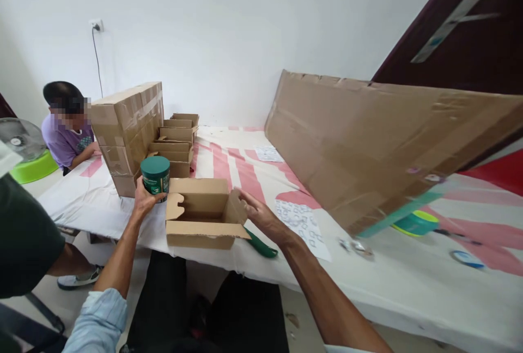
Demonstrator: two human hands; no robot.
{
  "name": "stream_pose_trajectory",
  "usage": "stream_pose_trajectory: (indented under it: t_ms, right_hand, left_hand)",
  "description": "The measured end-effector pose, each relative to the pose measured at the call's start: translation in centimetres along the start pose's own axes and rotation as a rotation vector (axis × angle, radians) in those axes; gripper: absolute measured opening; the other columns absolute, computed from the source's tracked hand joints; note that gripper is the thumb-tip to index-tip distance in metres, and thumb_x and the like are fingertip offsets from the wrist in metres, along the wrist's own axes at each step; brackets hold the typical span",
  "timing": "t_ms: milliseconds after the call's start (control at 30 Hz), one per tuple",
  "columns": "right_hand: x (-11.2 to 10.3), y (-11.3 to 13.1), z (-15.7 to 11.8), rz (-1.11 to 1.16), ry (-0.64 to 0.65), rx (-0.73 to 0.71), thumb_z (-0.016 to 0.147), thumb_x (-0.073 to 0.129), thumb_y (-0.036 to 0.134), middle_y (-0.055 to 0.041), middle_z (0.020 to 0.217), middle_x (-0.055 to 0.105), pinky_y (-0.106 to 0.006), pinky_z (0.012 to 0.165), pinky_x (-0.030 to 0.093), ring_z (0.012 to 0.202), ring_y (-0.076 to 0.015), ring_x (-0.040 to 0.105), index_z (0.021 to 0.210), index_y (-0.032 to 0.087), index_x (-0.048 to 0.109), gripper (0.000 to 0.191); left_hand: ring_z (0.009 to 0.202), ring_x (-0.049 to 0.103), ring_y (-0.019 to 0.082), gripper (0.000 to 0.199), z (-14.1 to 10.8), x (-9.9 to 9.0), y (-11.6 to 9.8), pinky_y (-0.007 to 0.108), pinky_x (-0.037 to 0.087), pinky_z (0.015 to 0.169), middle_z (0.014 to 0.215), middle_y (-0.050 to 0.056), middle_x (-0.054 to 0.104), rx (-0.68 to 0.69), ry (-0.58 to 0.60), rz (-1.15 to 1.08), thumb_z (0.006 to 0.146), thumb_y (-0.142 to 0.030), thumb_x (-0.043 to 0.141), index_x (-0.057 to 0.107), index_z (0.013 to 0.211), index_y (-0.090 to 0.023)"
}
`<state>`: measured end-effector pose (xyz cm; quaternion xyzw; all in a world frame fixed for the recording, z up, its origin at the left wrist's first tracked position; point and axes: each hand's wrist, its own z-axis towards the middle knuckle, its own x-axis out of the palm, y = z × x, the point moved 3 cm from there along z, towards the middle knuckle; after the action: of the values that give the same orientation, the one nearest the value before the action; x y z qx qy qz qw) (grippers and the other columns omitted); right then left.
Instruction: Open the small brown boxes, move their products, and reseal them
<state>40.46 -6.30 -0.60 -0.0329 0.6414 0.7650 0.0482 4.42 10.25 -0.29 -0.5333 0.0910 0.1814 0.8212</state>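
Note:
My left hand (146, 198) is wrapped round a dark green canister (155, 174) with a green lid, held upright just left of an open cardboard box (200, 239). The box stands near the table's front edge with its flaps folded out and nothing visible inside. At its right end, my right hand (258, 212) has its fingers closed on the end flap (236, 208). Behind the right end of the box and below my right wrist lies a dark green curved object (261, 245), partly hidden.
Stacked taped cartons (126, 129) stand at the left, with several open boxes (175, 151) beside them. A large cardboard sheet (368, 146) leans at the right near a tape roll (415, 223) and a written paper (300, 227). A person (67, 129) sits beyond the cartons; another person's sleeve (24, 238) is at left.

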Motion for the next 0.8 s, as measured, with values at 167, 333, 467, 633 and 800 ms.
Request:
stream_pose_trajectory:
  t_ms: [167, 333, 467, 633, 800]
  right_hand:
    - [1.8, 1.3, -1.2, -0.077, -0.004, 0.094, 0.078, 0.083, 0.056, -0.0122, 0.152, 0.063, -0.046, 0.113, 0.053, 0.141, -0.0363, 0.058, 0.154, 0.025, 0.057, 0.086]
    - [2.8, 1.3, -1.5, -0.230, -0.113, 0.142, 0.084, 0.068, 0.048, -0.0133, 0.130, 0.076, -0.046, 0.096, 0.061, 0.112, -0.0334, 0.074, 0.132, 0.018, 0.067, 0.056]
    - [2.3, 1.1, -1.6, -0.316, -0.161, 0.154, 0.082, 0.063, 0.048, -0.0113, 0.107, 0.081, -0.042, 0.087, 0.062, 0.098, -0.0320, 0.075, 0.108, 0.019, 0.071, 0.040]
    - [1.9, 1.3, -2.3, -0.348, -0.166, 0.186, 0.080, 0.059, 0.051, -0.0099, 0.094, 0.080, -0.041, 0.078, 0.060, 0.089, -0.0314, 0.074, 0.097, 0.019, 0.071, 0.037]
    - [1.7, 1.2, -3.1, -0.330, -0.163, 0.220, 0.084, 0.057, 0.053, -0.0084, 0.091, 0.080, -0.040, 0.080, 0.061, 0.091, -0.0311, 0.074, 0.102, 0.019, 0.073, 0.041]
  left_hand:
    - [0.112, 0.069, 0.032, 0.094, 0.1, 1.7, 1.7, 0.045, 0.054, 0.098, 0.119, 0.009, 0.070, -0.027, 0.040, 0.016, 0.051, -0.029, 0.097, 0.051, 0.132, -0.021]
    - [0.110, 0.070, 0.031, 0.090, 0.3, 3.4, 2.7, 0.042, 0.055, 0.096, 0.122, 0.011, 0.070, 0.006, 0.086, -0.006, 0.055, -0.032, 0.093, 0.050, 0.133, -0.020]
    - [0.111, 0.069, 0.029, 0.089, 0.3, 4.7, 3.1, 0.044, 0.054, 0.097, 0.123, 0.011, 0.070, 0.035, 0.130, -0.041, 0.055, -0.033, 0.093, 0.049, 0.132, -0.022]
    - [0.117, 0.066, 0.032, 0.088, -0.4, 5.3, 3.2, 0.046, 0.052, 0.098, 0.128, 0.012, 0.068, 0.057, 0.179, -0.062, 0.053, -0.033, 0.094, 0.052, 0.130, -0.026]
    - [0.115, 0.065, 0.032, 0.080, -0.9, 5.7, 3.7, 0.046, 0.050, 0.099, 0.125, 0.011, 0.068, 0.008, 0.152, -0.010, 0.061, -0.035, 0.088, 0.052, 0.131, -0.024]
